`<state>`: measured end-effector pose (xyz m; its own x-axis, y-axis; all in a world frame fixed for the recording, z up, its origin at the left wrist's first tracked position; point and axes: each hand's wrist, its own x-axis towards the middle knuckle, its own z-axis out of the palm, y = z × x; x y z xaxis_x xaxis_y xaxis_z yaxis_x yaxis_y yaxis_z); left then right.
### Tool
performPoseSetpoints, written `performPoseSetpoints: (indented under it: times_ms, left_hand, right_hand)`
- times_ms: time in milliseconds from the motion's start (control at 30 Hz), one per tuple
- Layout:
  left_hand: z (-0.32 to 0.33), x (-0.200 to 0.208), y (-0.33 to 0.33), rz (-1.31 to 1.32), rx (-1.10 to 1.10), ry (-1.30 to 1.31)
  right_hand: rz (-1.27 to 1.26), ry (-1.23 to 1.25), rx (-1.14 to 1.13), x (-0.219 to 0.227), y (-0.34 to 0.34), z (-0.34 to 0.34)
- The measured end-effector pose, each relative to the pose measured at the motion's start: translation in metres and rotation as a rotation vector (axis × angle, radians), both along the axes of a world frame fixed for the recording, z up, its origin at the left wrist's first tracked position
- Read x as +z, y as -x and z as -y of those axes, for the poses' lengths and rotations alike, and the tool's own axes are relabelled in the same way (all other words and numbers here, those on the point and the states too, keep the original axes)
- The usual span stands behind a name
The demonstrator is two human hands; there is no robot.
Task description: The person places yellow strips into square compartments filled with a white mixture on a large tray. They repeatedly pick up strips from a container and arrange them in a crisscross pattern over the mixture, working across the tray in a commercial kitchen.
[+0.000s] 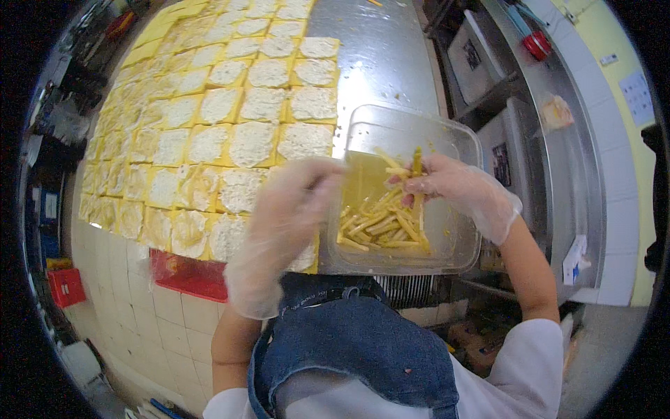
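Observation:
Both my hands wear clear plastic gloves. My right hand (443, 181) is over a clear plastic tub (457, 241), its fingers closed round a few pale yellow, stick-cut strips (417, 164). More loose strips (384, 222) lie in a heap in the near part of the tub, with yellowish liquid around them. My left hand (289, 216) is smeared by motion, between the tub's left rim and the nearest yellow squares; whether its fingers hold anything is not visible. Rows of thin yellow squares (255, 144) cover the table on the left, many with a lumpy white spread on top.
The metal table (377, 42) runs away from me under the squares and the tub. To the right stand shelves with lidded plastic bins (474, 56) and a metal counter (583, 174). A red crate (185, 274) sits below the table's near left edge. Tiled floor (139, 293) shows at left.

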<state>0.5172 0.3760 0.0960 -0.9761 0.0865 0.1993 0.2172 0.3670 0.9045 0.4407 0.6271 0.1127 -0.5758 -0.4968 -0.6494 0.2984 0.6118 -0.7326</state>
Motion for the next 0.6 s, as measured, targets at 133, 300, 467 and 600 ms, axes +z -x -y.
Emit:
performPoseSetpoints:
  times_ms: [133, 300, 467, 600]
  left_hand:
    - [-0.054, -0.007, 0.026, -0.066, -0.201, 0.253]
    - [-0.081, -0.016, 0.031, 0.013, -0.091, -0.045]
    - [-0.059, -0.002, 0.028, 0.114, -0.061, -0.271]
    - [-0.008, 0.008, 0.009, 0.062, 0.018, -0.214]
  right_hand:
    - [-0.010, 0.277, -0.323, 0.001, -0.027, -0.002]
    - [-0.113, 0.385, -0.579, -0.008, -0.046, 0.006]
    - [-0.299, 0.424, -0.602, 0.007, -0.054, 0.040]
    - [-0.421, 0.451, -0.475, 0.026, -0.067, 0.091]
